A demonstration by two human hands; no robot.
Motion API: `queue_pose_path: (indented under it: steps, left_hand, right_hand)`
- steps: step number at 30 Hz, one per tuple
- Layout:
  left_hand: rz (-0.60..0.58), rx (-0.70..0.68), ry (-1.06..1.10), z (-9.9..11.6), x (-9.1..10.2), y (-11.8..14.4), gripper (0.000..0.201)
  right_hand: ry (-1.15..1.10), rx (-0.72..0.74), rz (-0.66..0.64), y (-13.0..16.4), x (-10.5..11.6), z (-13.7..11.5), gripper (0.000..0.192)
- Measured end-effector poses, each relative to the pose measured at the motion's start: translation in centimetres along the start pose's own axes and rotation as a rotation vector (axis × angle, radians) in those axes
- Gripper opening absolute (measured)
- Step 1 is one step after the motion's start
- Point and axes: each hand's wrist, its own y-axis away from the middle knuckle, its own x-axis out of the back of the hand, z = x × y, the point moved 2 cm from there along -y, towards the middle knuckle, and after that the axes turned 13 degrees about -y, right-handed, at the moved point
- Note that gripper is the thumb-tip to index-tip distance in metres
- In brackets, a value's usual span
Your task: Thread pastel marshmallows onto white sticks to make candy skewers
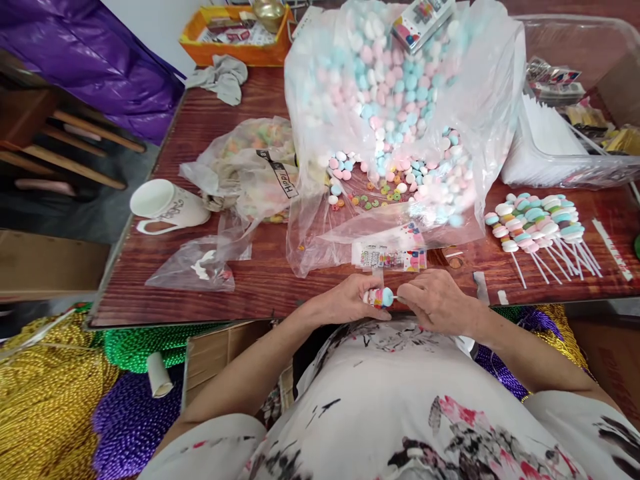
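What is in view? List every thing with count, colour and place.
candy skewer: one, pink, white and blue, between both hands
finished skewers: a pile, pastel, table right
big candy bag: one, clear, table centre
small bags: several, clear, table left
mug: one, white, on its side, left
cloth: one, grey, far left
tray: one, orange, far edge
table: one, brown wood
left hand: holds skewer
right hand: holds skewer

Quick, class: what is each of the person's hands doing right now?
Left hand: closed on the candy stack.
Right hand: pinched shut at the candy stack's end; what it grips is hidden.
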Motion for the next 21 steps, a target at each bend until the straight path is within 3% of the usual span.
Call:
queue_pose_path:
  steps: [7,13,17,21]
  left_hand:
    - [0.060,0.064,-0.240,-0.2,-0.5,0.7,0.033]
    - [0.095,0.129,-0.547,0.4,-2.0,-0.3,0.032]
    - [0.106,0.152,-0.501,0.8,-2.2,-0.7,0.033]
    - [0.100,0.050,-0.248,1.3,-0.8,0.0,0.046]
  right_hand:
    - [0.032,-0.122,0.042,1.3,-0.4,-0.3,0.014]
    - [0.029,-0.224,0.004,0.3,-1.1,-0.4,0.013]
    - [-0.027,-0.168,0.045,-0.6,-1.4,-0.2,0.014]
    - [-0.075,-0.037,0.068,-0.7,-0.8,0.2,0.016]
